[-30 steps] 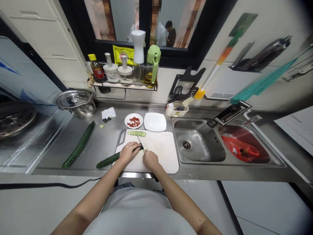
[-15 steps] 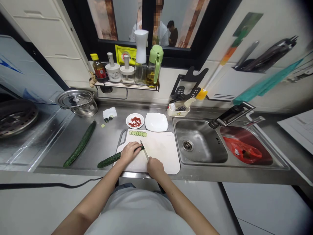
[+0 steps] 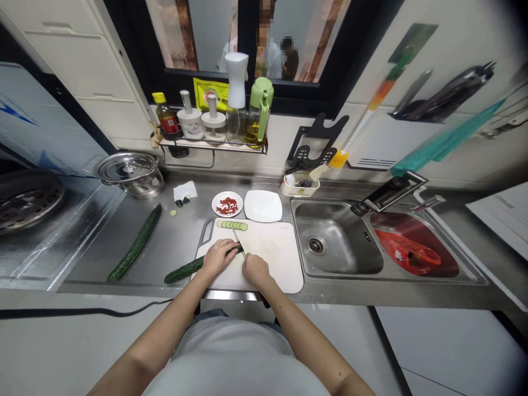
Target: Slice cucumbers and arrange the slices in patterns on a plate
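My left hand (image 3: 220, 257) is closed over a cucumber (image 3: 184, 271), pressing it down near its right end. That cucumber lies slantwise across the left part of a white cutting board (image 3: 277, 254). In my right hand (image 3: 256, 271) is the handle of a kitchen knife (image 3: 240, 241). Its blade points up and to the left, close beside the cucumber's right end; whether it touches the flesh I cannot tell. A row of several cucumber slices (image 3: 232, 225) lies along the board's upper edge. The knife handle is hidden inside my fist.
Behind the board stand a small plate of chopped red bits (image 3: 227, 204) and a white plate (image 3: 263, 205). To the left lie another cucumber (image 3: 135, 243) and a lidded pot (image 3: 131, 173). A double sink (image 3: 338, 264) with a faucet (image 3: 390, 193) borders the right side.
My right hand has moved slightly left and up, and the knife tip now reaches farther toward the row of slices. My left hand and the cucumber look unmoved.
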### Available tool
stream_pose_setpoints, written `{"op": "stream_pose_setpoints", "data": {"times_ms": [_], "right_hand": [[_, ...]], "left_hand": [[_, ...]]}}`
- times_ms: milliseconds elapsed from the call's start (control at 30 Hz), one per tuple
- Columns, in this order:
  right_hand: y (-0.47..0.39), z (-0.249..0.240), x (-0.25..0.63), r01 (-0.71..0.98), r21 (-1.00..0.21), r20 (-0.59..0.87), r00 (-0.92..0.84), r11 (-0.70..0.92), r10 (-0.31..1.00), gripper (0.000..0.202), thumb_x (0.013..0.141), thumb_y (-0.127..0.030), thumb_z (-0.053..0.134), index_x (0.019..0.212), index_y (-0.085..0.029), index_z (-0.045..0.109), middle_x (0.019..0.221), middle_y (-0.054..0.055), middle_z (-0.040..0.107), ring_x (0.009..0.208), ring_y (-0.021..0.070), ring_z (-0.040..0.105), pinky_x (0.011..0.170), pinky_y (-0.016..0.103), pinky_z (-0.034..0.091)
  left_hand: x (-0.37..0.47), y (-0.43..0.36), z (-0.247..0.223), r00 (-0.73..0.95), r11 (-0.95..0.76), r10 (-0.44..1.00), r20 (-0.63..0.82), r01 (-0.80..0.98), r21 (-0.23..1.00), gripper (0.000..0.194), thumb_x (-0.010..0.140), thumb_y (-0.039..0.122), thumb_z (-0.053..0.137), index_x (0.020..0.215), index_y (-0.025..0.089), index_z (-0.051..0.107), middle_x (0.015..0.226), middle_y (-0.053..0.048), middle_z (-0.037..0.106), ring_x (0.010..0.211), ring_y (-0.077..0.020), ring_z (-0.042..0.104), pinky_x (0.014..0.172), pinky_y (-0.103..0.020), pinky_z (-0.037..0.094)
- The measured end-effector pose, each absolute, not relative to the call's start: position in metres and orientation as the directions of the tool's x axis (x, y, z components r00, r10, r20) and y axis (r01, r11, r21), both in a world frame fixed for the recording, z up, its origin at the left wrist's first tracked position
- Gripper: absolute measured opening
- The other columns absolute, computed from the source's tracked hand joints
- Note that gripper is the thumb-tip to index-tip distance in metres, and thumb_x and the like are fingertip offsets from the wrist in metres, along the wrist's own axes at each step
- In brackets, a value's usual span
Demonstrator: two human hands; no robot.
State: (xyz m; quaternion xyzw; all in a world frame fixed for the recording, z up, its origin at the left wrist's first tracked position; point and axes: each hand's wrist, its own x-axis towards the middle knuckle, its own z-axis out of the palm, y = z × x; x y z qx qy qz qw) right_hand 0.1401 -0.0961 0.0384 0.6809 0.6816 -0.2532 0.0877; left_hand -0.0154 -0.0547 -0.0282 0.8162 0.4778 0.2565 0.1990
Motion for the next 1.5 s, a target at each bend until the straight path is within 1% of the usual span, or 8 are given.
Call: {"op": "stream_pose_setpoints", "data": {"times_ms": [233, 467, 600, 933, 1167, 1500], "right_hand": [[-0.096, 0.039, 0.140, 0.973, -0.224, -0.453, -0.056, -0.053, 0.890, 0.034, 0.090, -0.012, 0.033, 0.111, -0.009, 0.059, 0.102, 0.018, 0.068, 0.099, 0.0235, 0.064, 0.078, 0.030, 0.046], [-0.108, 0.040, 0.144, 0.979, -0.194, -0.501, -0.040, -0.068, 0.865, 0.033, 0.089, -0.010, 0.034, 0.109, -0.010, 0.059, 0.103, 0.017, 0.067, 0.100, 0.0236, 0.064, 0.077, 0.030, 0.046], [-0.118, 0.036, 0.148, 0.978, -0.196, -0.483, -0.040, -0.064, 0.875, 0.032, 0.090, -0.011, 0.033, 0.108, -0.010, 0.059, 0.100, 0.017, 0.068, 0.097, 0.0239, 0.064, 0.076, 0.031, 0.046], [-0.135, 0.039, 0.156, 0.981, -0.185, -0.522, -0.042, -0.065, 0.852, 0.030, 0.091, -0.012, 0.034, 0.107, -0.010, 0.059, 0.101, 0.017, 0.067, 0.097, 0.0234, 0.064, 0.074, 0.029, 0.044], [-0.143, 0.043, 0.159, 0.983, -0.169, -0.538, -0.027, -0.075, 0.843, 0.030, 0.091, -0.013, 0.035, 0.107, -0.011, 0.059, 0.100, 0.016, 0.068, 0.097, 0.0234, 0.065, 0.074, 0.030, 0.045], [-0.150, 0.046, 0.163, 0.981, -0.175, -0.540, -0.025, -0.084, 0.842, 0.029, 0.090, -0.013, 0.037, 0.106, -0.011, 0.061, 0.100, 0.016, 0.068, 0.097, 0.0242, 0.065, 0.074, 0.030, 0.045]], "left_hand": [[-0.015, -0.056, -0.027, 0.418, -0.473, 0.878, 0.234, 0.676, 0.565, 0.024, 0.090, 0.032, 0.052, 0.106, 0.027, 0.069, 0.104, -0.003, 0.067, 0.097, -0.0180, 0.059, 0.085, -0.031, 0.047], [-0.016, -0.055, -0.030, 0.415, -0.476, 0.877, 0.244, 0.676, 0.562, 0.023, 0.089, 0.031, 0.054, 0.106, 0.027, 0.068, 0.105, -0.003, 0.067, 0.097, -0.0177, 0.059, 0.086, -0.031, 0.047], [-0.016, -0.055, -0.031, 0.414, -0.478, 0.876, 0.246, 0.678, 0.559, 0.023, 0.089, 0.031, 0.053, 0.106, 0.027, 0.069, 0.105, -0.003, 0.068, 0.098, -0.0180, 0.059, 0.087, -0.032, 0.047], [-0.015, -0.056, -0.029, 0.396, -0.456, 0.888, 0.235, 0.684, 0.570, 0.023, 0.089, 0.032, 0.053, 0.106, 0.027, 0.069, 0.107, -0.002, 0.067, 0.099, -0.0175, 0.058, 0.089, -0.031, 0.046], [-0.014, -0.056, -0.028, 0.379, -0.433, 0.899, 0.220, 0.690, 0.580, 0.023, 0.089, 0.032, 0.054, 0.106, 0.028, 0.069, 0.107, -0.002, 0.068, 0.100, -0.0175, 0.059, 0.090, -0.031, 0.046], [-0.014, -0.056, -0.027, 0.378, -0.420, 0.903, 0.203, 0.683, 0.598, 0.023, 0.088, 0.030, 0.054, 0.106, 0.027, 0.069, 0.108, -0.002, 0.068, 0.102, -0.0176, 0.058, 0.093, -0.032, 0.045]]}}
